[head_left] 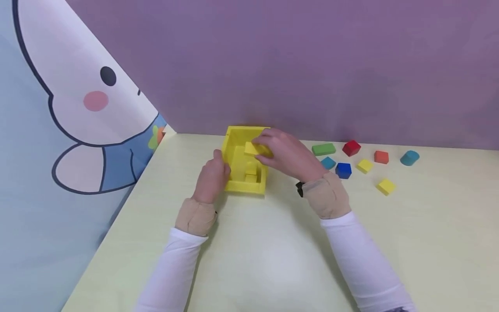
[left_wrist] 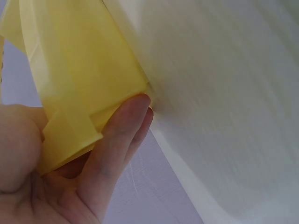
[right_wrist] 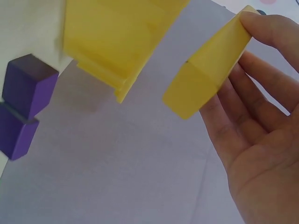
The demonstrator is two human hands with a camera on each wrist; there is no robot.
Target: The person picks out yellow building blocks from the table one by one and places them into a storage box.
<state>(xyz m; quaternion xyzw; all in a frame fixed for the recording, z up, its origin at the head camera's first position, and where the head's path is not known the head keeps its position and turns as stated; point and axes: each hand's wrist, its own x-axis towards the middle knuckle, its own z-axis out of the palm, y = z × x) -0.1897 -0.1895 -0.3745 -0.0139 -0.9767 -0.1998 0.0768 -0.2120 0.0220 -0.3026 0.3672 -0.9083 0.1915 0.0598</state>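
While the left hand [head_left: 212, 175] rests against the left wall of the yellow box [head_left: 238, 187], its fingers [left_wrist: 119, 140] lie straight along the plastic, pressing it rather than curling round it. The box sits on the pale table [head_left: 273, 260], close to the purple wall [head_left: 312, 65] behind it, and small yellow pieces [head_left: 251, 171] lie inside it.

Over the box's far right corner, the right hand [head_left: 286, 154] pinches a flat yellow block [head_left: 254, 148] between thumb and fingertips [right_wrist: 266, 30]; the other fingers stay loosely extended. The block hangs just above the box's opening, tilted, not touching the floor of the box as far as I can tell.

Right of the box, on the table, loose blocks are scattered: a green one [head_left: 323, 149], a red one [head_left: 351, 147], an orange one [head_left: 381, 157], a teal one [head_left: 409, 158] farthest out, a dark blue one [head_left: 343, 170], another teal one [head_left: 328, 163] nearest the box, and two yellow ones [head_left: 386, 186]. Left of the box hangs a cartoon poster [head_left: 78, 108].
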